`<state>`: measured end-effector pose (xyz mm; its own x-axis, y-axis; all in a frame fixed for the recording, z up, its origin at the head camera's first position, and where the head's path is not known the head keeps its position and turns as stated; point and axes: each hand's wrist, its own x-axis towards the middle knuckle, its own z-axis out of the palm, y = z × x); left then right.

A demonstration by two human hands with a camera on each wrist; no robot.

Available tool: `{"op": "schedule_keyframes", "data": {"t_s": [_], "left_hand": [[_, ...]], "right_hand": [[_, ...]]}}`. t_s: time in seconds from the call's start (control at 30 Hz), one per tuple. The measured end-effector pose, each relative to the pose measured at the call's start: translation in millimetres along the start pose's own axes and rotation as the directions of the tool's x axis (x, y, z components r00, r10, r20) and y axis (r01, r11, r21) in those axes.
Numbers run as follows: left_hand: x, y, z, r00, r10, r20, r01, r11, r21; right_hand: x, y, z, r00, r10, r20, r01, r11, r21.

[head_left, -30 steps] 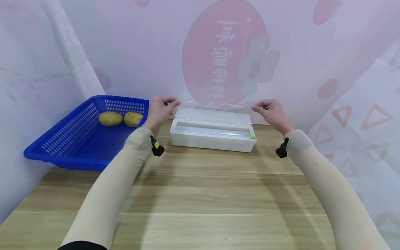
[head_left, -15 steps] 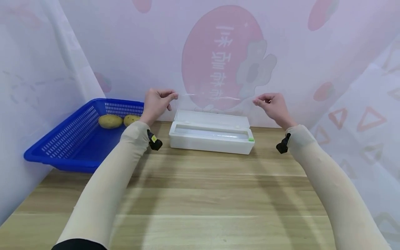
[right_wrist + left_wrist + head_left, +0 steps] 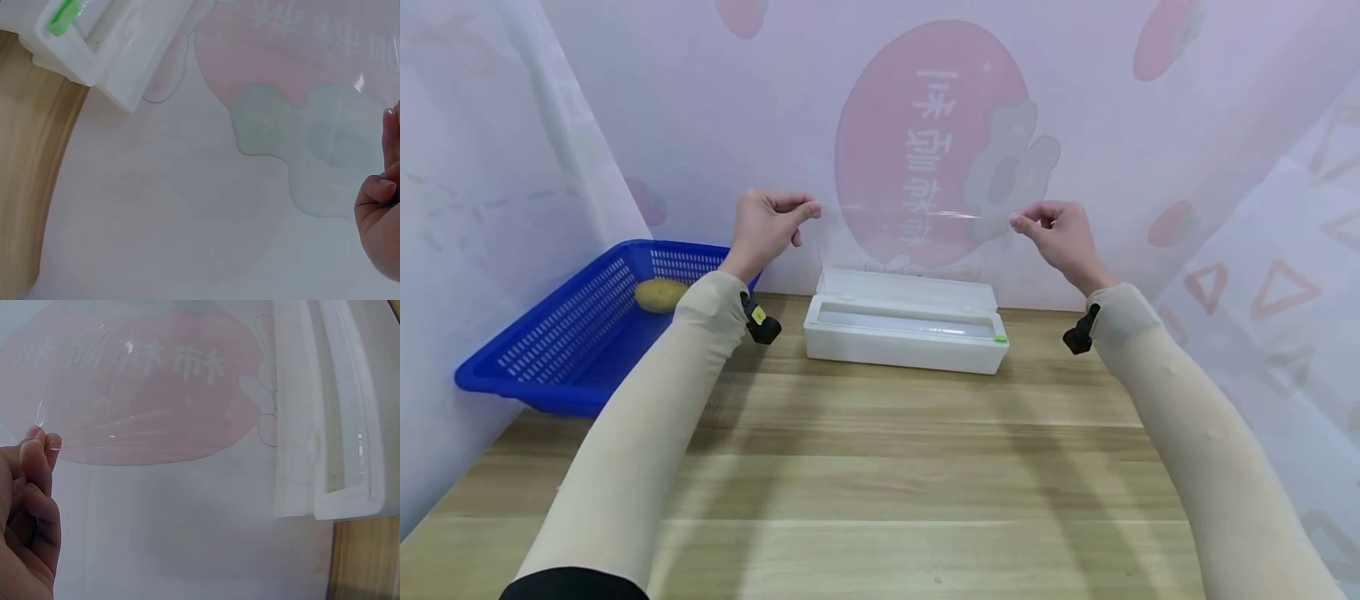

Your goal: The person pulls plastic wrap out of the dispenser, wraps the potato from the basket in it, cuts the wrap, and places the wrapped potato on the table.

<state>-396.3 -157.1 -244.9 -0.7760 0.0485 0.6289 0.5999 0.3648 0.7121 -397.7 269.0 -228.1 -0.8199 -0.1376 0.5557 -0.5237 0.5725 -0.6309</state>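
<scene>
Left hand (image 3: 764, 232) and right hand (image 3: 1063, 242) have risen since earlier frame; fingertips pinch clear film (image 3: 953, 215), stretched between them. White box (image 3: 904, 354) at film's 6 o'clock, blue basket (image 3: 576, 390) at box's 9. Risk: uneven pull could skew or tear film.

wood-grain table (image 3: 925, 467) | blue basket (image 3: 542, 396) at left | opened white box (image 3: 902, 353) toward back

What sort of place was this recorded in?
Probably a small screened-off work corner, perhaps staged for filming: printed sheets hang behind and on both sides of a wooden table, which bears a white box and blue basket holding a potato.
</scene>
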Motion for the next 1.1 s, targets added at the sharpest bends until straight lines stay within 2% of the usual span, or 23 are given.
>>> {"op": "schedule_keyframes", "data": {"t_s": [0.23,0.4,0.7,0.8,0.9,1.0,1.1], "left_hand": [[10.5,14.7,-7.1,1.0,-0.004,-0.02,0.005,0.999,0.038],[15.6,23.5,-9.3,0.999,0.017,-0.043,-0.016,0.999,0.045],[13.2,33.8,-9.7,0.998,-0.009,-0.058,0.01,1.0,0.02],[2.6,45.8,-11.1,0.999,-0.008,-0.044,0.007,1.0,-0.019],[-16.6,64.9,-14.3,1.0,0.003,-0.008,-0.003,0.998,-0.057],[-39.1,81.9,-18.5,0.999,0.013,0.049,-0.009,0.996,-0.085],[-59.8,91.2,-22.4,0.994,0.034,0.104,-0.028,0.998,-0.053]], "right_hand": [[12,-15,-9,1.0,-0.003,0.002,0.003,1.0,-0.031],[15,-23,-13,1.0,0.017,-0.026,-0.017,1.0,-0.004],[4,-34,-14,0.997,0.009,-0.079,-0.004,0.998,0.067],[-9,-40,-19,0.998,0.004,-0.064,0.002,0.996,0.092],[-25,-46,-25,1.0,-0.01,-0.02,0.013,0.992,0.127],[-45,-51,-31,0.998,-0.004,0.062,-0.009,0.978,0.209],[-66,-55,-36,0.987,0.01,0.163,-0.052,0.965,0.256]]}}
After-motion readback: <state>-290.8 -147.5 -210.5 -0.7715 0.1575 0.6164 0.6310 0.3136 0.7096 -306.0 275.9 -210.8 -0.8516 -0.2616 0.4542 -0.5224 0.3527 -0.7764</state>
